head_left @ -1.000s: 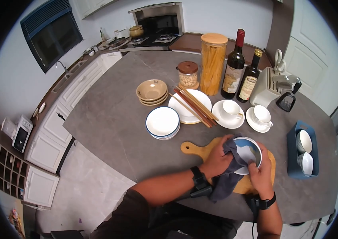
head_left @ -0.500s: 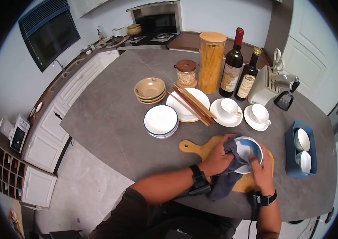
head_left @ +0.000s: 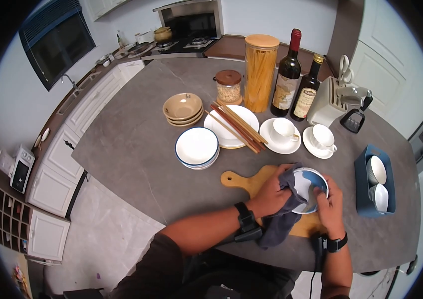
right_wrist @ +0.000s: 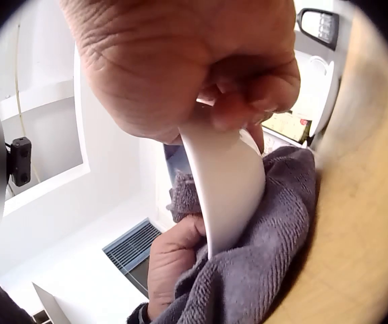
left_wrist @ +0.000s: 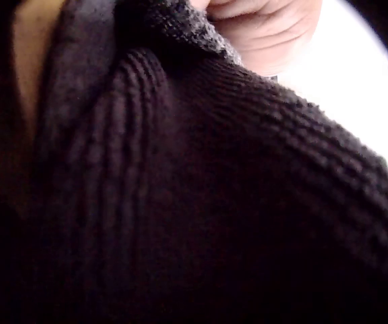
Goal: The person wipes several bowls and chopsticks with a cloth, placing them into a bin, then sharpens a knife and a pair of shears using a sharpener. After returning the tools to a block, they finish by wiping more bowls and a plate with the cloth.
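Observation:
A white bowl [head_left: 301,185] with a blue-patterned inside is held tilted over the wooden cutting board [head_left: 236,180]. My left hand [head_left: 267,197] grips a dark grey cloth [head_left: 277,230] folded over the bowl's left rim, and its end hangs down across the board. On the opposite side my right hand [head_left: 332,212] holds the rim, thumb inside and fingers outside. Ribbed cloth [left_wrist: 173,175] fills most of the left wrist view. In the right wrist view, the bowl's white outer wall [right_wrist: 224,179] shows between the right hand [right_wrist: 200,61] and the bunched cloth [right_wrist: 261,250].
Left of the board stand white blue-rimmed bowls [head_left: 196,144] and beige bowls [head_left: 182,106]. Chopsticks [head_left: 239,127] lie across white plates [head_left: 212,123]. Cups on saucers, a pasta jar [head_left: 261,74], two bottles and a knife block stand behind. A blue basket [head_left: 366,202] with bowls is at right.
The head view has shifted slightly, so the tabletop things sit higher and further left. Both hands keep hold of the bowl and cloth; the right thumb has moved a little inside the bowl.

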A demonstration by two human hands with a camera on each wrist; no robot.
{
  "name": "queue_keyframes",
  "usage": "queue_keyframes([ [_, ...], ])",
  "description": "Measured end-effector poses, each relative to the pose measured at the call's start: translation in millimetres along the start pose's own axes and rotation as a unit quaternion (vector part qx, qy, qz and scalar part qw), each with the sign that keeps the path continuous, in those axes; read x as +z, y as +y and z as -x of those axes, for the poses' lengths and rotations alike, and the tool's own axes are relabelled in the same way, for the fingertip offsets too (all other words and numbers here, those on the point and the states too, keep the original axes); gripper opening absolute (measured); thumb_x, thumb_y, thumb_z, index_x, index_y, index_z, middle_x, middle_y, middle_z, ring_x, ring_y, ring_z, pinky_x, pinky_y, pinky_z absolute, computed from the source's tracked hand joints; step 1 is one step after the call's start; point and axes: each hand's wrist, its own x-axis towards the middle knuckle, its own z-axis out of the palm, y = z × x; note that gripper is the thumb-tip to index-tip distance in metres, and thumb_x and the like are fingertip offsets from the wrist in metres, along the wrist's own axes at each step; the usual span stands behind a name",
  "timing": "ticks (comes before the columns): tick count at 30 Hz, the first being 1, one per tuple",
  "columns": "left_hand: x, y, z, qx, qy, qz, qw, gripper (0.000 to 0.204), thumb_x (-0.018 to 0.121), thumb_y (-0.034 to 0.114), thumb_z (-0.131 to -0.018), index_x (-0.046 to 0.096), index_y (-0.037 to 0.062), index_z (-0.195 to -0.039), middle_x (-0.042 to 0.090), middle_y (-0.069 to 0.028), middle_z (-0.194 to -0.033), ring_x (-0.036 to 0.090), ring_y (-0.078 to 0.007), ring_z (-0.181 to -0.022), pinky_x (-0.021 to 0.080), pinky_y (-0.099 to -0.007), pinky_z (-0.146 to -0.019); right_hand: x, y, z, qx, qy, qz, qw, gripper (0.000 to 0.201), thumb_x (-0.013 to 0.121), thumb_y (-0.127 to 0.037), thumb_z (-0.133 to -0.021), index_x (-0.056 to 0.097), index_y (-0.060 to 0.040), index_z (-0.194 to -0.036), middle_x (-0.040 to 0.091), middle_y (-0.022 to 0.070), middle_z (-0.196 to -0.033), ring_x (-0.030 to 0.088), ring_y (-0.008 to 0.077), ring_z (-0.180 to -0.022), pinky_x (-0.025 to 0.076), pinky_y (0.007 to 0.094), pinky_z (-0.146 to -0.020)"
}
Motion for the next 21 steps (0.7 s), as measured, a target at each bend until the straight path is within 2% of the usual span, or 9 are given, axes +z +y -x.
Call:
queue_keyframes([
  [2, -0.5, 0.8, -0.2, 0.002, -0.004, -0.008, 1.000, 0.055, 0.058, -0.006, -0.093, 0.051, 0.0031, -0.147, 0.068, -0.0135, -0.131, 0.066, -0.0220, -0.127, 0.050, -0.0351, -0.109, 0.2, 1.5, -1.1, 0.025, -0.016, 0.005, 1.000, 0.045, 0.052, 0.000, -0.092, 0.063, 0.0044, -0.136, 0.070, 0.0124, -0.125, 0.065, 0.0213, -0.118, 0.049, 0.0343, -0.107],
  [4, -0.9, 2.0, 1.1, -0.002, 0.007, -0.004, 1.000, 0.056, 0.057, -0.007, -0.092, 0.050, 0.0033, -0.147, 0.067, -0.0139, -0.131, 0.065, -0.0212, -0.127, 0.050, -0.0349, -0.109, 11.3, 6.8, 1.6, -0.061, 0.049, 0.041, 0.996, 0.044, 0.052, -0.001, -0.094, 0.061, 0.0042, -0.138, 0.072, 0.0150, -0.118, 0.069, 0.0233, -0.111, 0.053, 0.0363, -0.100],
  [7, -4.5, -5.2, 0.9, -0.016, 0.011, 0.021, 1.000, 0.059, 0.059, -0.009, -0.094, 0.050, 0.0019, -0.151, 0.063, -0.0100, -0.139, 0.060, -0.0189, -0.133, 0.047, -0.0337, -0.114, 26.0, 3.2, 4.1, -0.071, 0.075, -0.022, 0.994, 0.047, 0.051, 0.000, -0.095, 0.058, 0.0036, -0.141, 0.071, 0.0142, -0.122, 0.068, 0.0231, -0.114, 0.052, 0.0355, -0.102],
  [12, -6.1, -5.2, -1.2, -0.015, 0.000, 0.016, 1.000, 0.058, 0.060, -0.008, -0.095, 0.049, 0.0019, -0.152, 0.063, -0.0094, -0.139, 0.059, -0.0182, -0.133, 0.046, -0.0328, -0.114, 13.6, 0.7, 0.9, -0.034, 0.021, -0.053, 0.998, 0.046, 0.053, 0.000, -0.096, 0.058, 0.0035, -0.141, 0.071, 0.0134, -0.122, 0.067, 0.0209, -0.115, 0.051, 0.0348, -0.103],
  [14, -2.5, -4.0, -0.3, -0.014, -0.015, 0.009, 1.000, 0.058, 0.061, -0.007, -0.096, 0.049, 0.0020, -0.152, 0.063, -0.0092, -0.139, 0.059, -0.0179, -0.133, 0.046, -0.0327, -0.115, 0.5, -2.5, -1.0, 0.008, -0.016, 0.001, 1.000, 0.042, 0.053, 0.000, -0.097, 0.060, 0.0038, -0.138, 0.071, 0.0131, -0.120, 0.067, 0.0201, -0.114, 0.052, 0.0345, -0.102],
  [15, -0.7, -3.6, -0.2, -0.007, -0.014, 0.012, 1.000, 0.057, 0.059, -0.007, -0.094, 0.049, 0.0024, -0.150, 0.064, -0.0108, -0.136, 0.061, -0.0188, -0.131, 0.047, -0.0333, -0.113, 1.4, -1.2, 0.0, 0.009, -0.016, 0.002, 1.000, 0.042, 0.053, 0.000, -0.097, 0.060, 0.0038, -0.138, 0.071, 0.0131, -0.120, 0.067, 0.0201, -0.114, 0.052, 0.0345, -0.102],
  [17, 0.1, -3.6, -0.1, 0.000, -0.012, 0.014, 1.000, 0.057, 0.058, -0.007, -0.093, 0.048, 0.0029, -0.148, 0.065, -0.0124, -0.133, 0.062, -0.0196, -0.129, 0.048, -0.0339, -0.112, 6.9, 3.7, 0.9, -0.045, 0.035, 0.049, 0.997, 0.039, 0.053, 0.001, -0.097, 0.062, 0.0040, -0.135, 0.071, 0.0135, -0.118, 0.068, 0.0199, -0.112, 0.052, 0.0343, -0.101],
  [20, -3.6, -6.8, -1.0, -0.013, -0.014, 0.041, 0.999, 0.061, 0.058, -0.007, -0.093, 0.046, 0.0026, -0.152, 0.065, -0.0124, -0.135, 0.061, -0.0192, -0.130, 0.048, -0.0342, -0.112, 14.3, 10.7, 1.4, -0.067, 0.051, 0.016, 0.996, 0.041, 0.054, 0.000, -0.098, 0.060, 0.0039, -0.138, 0.071, 0.0135, -0.121, 0.067, 0.0204, -0.114, 0.052, 0.0341, -0.102],
  [21, -5.7, -9.8, -0.8, -0.017, -0.019, 0.043, 0.999, 0.062, 0.061, -0.006, -0.095, 0.045, 0.0021, -0.154, 0.063, -0.0112, -0.140, 0.059, -0.0180, -0.134, 0.046, -0.0337, -0.115, 15.8, 9.3, 1.7, -0.067, 0.051, 0.017, 0.996, 0.041, 0.054, 0.000, -0.098, 0.060, 0.0039, -0.138, 0.071, 0.0135, -0.121, 0.067, 0.0204, -0.114, 0.052, 0.0341, -0.102],
])
